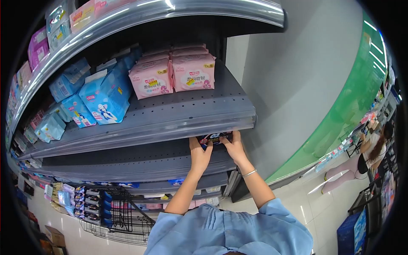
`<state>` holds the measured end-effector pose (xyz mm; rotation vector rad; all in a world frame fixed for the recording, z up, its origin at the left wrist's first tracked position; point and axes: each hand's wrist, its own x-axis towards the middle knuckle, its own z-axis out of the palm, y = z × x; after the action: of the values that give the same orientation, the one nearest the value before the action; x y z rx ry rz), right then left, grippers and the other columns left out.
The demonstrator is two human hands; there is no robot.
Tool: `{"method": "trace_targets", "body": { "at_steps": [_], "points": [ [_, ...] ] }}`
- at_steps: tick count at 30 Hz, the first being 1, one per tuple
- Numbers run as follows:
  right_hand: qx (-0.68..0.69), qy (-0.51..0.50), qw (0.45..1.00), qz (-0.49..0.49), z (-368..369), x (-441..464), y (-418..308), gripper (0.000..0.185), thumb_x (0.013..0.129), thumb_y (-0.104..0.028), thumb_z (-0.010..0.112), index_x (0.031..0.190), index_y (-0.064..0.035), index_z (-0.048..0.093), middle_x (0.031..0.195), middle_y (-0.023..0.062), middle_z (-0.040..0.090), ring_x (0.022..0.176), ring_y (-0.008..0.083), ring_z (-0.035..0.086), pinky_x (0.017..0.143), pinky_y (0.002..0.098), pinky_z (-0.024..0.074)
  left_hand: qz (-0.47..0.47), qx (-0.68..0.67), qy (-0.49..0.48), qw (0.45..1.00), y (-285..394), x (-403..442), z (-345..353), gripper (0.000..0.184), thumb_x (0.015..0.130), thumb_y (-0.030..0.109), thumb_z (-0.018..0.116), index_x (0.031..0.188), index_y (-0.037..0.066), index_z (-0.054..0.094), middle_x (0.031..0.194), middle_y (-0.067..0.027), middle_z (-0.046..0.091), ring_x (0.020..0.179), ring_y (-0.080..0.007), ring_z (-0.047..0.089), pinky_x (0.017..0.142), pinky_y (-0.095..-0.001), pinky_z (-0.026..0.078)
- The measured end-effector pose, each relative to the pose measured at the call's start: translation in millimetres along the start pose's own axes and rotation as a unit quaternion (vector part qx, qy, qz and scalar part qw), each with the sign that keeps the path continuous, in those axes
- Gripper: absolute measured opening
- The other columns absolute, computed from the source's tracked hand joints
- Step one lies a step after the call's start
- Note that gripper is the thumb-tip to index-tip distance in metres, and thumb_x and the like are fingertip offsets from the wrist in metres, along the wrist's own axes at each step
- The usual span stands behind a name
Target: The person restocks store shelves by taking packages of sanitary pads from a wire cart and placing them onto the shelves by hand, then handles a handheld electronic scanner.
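Both my hands grip a dark package [215,138] with coloured print, at the right end of a grey shelf and just under the lip of the shelf above. My left hand [199,152] holds its left side, thumb across the front. On the opposite side my right hand [233,146] is closed round it, a bracelet on that wrist. The upper part of the package is hidden beneath the shelf edge. Above stand pink sanitary pad packs [194,73] in two columns, with blue packs [106,95] to their left.
A perforated shelf [195,106] juts out over my hands. To the right rises a grey column [289,85] with a green band. A black wire cart [123,216] holding packs stands at lower left. Another person [374,148] is at far right, near a blue box [350,231].
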<state>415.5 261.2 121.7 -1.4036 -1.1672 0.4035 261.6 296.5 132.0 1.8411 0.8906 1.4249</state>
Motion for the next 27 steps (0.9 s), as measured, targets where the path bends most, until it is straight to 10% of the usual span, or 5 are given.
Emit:
{"method": "trace_targets", "body": {
  "at_steps": [3, 10, 13, 18, 27],
  "points": [
    [0.004, 0.005, 1.0, -0.028, 8, 11, 9, 0.054, 0.086, -0.002, 0.063, 0.136, -0.0014, 0.04, 0.127, 0.0119, 0.049, 0.112, 0.0175, 0.051, 0.091, 0.0303, 0.0441, -0.036, -0.008, 0.056, 0.998, -12, 10, 9, 0.061, 0.082, 0.014, 0.068, 0.131, -0.007, 0.039, 0.126, -0.0287, 0.045, 0.121, -0.0443, 0.041, 0.104, -0.0447, 0.032],
    [0.086, -0.017, 0.995, 0.05, 15, 16, 10, 0.048, 0.089, -0.007, 0.062, 0.132, 0.002, 0.043, 0.126, 0.0122, 0.051, 0.116, 0.0212, 0.049, 0.097, 0.0329, 0.0395, -0.164, -0.178, -0.016, 0.97, -20, 21, 14, 0.059, 0.089, 0.017, 0.065, 0.138, 0.003, 0.035, 0.133, -0.0117, 0.041, 0.121, -0.0207, 0.04, 0.105, -0.0318, 0.029],
    [0.23, 0.029, 0.967, 0.109, 9, 10, -17, 0.045, 0.092, -0.014, 0.059, 0.132, 0.0009, 0.043, 0.134, 0.0141, 0.046, 0.125, 0.024, 0.042, 0.106, 0.035, 0.0322, -0.336, -0.301, 0.154, 0.879, -38, 30, 24, 0.058, 0.094, 0.03, 0.057, 0.141, 0.005, 0.035, 0.143, -0.0101, 0.037, 0.133, -0.0199, 0.03, 0.112, -0.0332, 0.018],
    [0.43, 0.213, 0.863, 0.157, 7, 23, -29, 0.045, 0.098, -0.029, 0.051, 0.134, -0.0021, 0.043, 0.135, 0.0114, 0.047, 0.126, 0.0209, 0.043, 0.108, 0.0343, 0.0317, -0.339, -0.452, 0.092, 0.82, 0, 43, -5, 0.05, 0.099, 0.035, 0.044, 0.14, 0.007, 0.037, 0.147, -0.0089, 0.034, 0.137, -0.0199, 0.027, 0.114, -0.0345, 0.017],
    [0.47, 0.079, 0.861, 0.178, 34, 44, -26, 0.057, 0.097, -0.04, 0.048, 0.141, -0.0054, 0.036, 0.143, 0.0081, 0.04, 0.132, 0.0209, 0.037, 0.11, 0.0349, 0.0283, -0.279, -0.522, 0.081, 0.802, -13, 56, 10, 0.051, 0.097, 0.038, 0.048, 0.139, 0.01, 0.04, 0.142, -0.0056, 0.041, 0.133, -0.0198, 0.035, 0.112, -0.0357, 0.025]
  ]
}}
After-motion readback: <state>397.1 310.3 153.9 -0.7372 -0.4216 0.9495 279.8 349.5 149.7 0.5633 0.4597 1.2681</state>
